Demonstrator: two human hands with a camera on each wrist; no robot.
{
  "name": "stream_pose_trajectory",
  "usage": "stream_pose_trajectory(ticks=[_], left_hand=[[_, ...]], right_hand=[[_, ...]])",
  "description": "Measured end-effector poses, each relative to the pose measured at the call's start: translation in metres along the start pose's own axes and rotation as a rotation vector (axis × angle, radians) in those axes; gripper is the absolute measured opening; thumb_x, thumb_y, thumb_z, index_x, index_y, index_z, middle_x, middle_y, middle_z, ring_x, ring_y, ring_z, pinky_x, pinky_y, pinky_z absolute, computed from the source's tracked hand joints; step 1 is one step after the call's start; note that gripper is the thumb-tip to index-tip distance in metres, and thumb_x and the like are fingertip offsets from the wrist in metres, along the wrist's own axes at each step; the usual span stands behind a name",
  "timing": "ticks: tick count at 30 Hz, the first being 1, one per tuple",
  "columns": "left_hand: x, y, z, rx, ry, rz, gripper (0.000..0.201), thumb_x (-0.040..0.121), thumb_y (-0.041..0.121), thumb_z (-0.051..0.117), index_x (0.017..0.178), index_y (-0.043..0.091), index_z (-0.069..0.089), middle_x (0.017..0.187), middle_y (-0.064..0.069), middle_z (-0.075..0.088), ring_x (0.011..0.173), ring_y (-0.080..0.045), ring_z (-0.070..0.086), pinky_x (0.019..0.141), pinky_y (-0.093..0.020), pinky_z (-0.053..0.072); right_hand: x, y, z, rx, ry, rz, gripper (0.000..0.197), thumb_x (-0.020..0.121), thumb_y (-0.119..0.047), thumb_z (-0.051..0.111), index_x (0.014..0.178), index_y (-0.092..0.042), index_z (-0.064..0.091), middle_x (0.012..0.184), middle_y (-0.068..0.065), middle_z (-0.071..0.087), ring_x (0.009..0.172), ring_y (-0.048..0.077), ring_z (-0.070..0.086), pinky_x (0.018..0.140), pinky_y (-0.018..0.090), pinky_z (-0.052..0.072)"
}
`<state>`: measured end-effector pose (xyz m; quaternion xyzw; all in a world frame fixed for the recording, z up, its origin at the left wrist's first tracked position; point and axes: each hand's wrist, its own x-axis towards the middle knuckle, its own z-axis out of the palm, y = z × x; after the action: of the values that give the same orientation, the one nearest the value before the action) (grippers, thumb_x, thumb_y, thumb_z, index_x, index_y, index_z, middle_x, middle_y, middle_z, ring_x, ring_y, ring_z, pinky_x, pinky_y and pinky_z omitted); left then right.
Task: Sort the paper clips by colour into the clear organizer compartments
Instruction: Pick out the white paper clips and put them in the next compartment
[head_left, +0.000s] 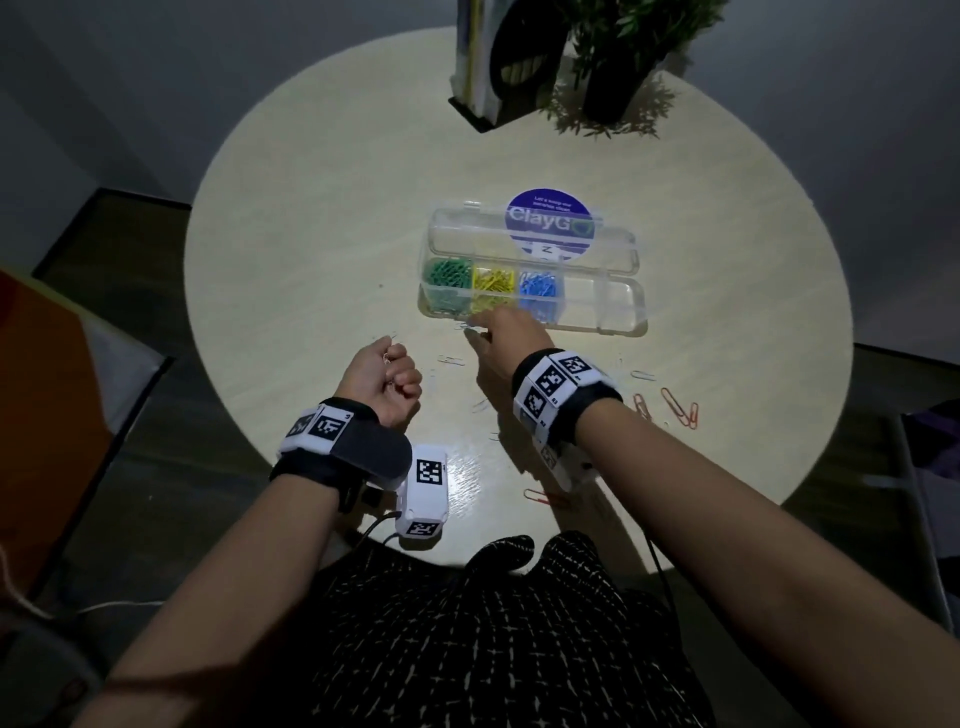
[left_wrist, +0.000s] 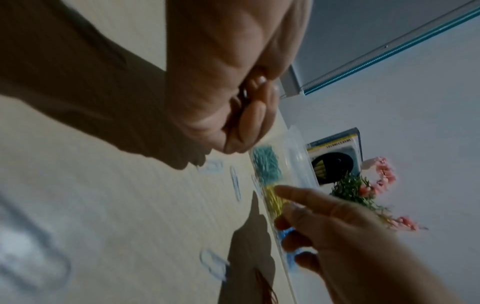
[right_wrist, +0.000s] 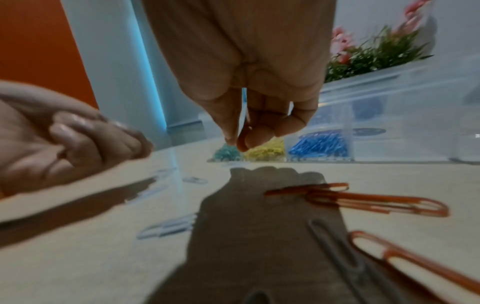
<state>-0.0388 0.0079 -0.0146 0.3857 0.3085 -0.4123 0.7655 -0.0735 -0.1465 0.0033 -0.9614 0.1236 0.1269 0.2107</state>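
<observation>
The clear organizer (head_left: 640, 312) lies open mid-table, lid folded back. Three compartments hold green clips (head_left: 447, 273), yellow clips (head_left: 493, 280) and blue clips (head_left: 540, 283); the right-hand one (head_left: 597, 296) looks bare. My left hand (head_left: 400, 374) is a fist gripping pale paper clips (head_left: 387, 358) beside the organizer's near left corner. My right hand (head_left: 475, 326) hovers low at the organizer's front edge, thumb and index tip (right_wrist: 244, 144) pinched together on something thin; its colour is unclear. White clips (head_left: 451, 360) lie scattered between the hands. Red clips (head_left: 675, 408) lie to the right.
A magazine holder (head_left: 498, 62) and a potted plant (head_left: 618, 57) stand at the table's far side. A purple round sticker (head_left: 550, 223) shows through the lid. A white marker-tagged box (head_left: 423, 493) and one red clip (head_left: 545, 498) lie by the near edge.
</observation>
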Motion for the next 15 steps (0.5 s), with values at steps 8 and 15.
stream_pose_trajectory(ticks=[8,15], left_hand=[[-0.006,0.043,-0.035,0.038,0.068,0.064,0.040,0.103,0.022,0.026,0.065,0.018,0.037,0.029,0.005,0.028,0.022,-0.005,0.028,0.030,-0.011,0.020],[-0.001,0.058,-0.045,0.071,0.095,0.073,0.034,0.099,0.019,0.032,0.067,0.016,0.042,0.034,0.007,0.037,0.025,-0.005,0.033,0.033,-0.009,0.024]], right_hand=[[0.007,-0.016,0.014,-0.151,0.066,0.054,0.025,0.091,-0.008,0.047,0.102,-0.012,0.068,0.110,0.013,0.065,0.103,0.032,0.059,0.088,0.036,0.045],[0.014,-0.028,0.017,0.094,0.012,0.327,0.015,0.088,-0.004,0.052,0.090,-0.004,0.066,0.105,0.015,0.066,0.102,0.034,0.059,0.090,0.042,0.049]])
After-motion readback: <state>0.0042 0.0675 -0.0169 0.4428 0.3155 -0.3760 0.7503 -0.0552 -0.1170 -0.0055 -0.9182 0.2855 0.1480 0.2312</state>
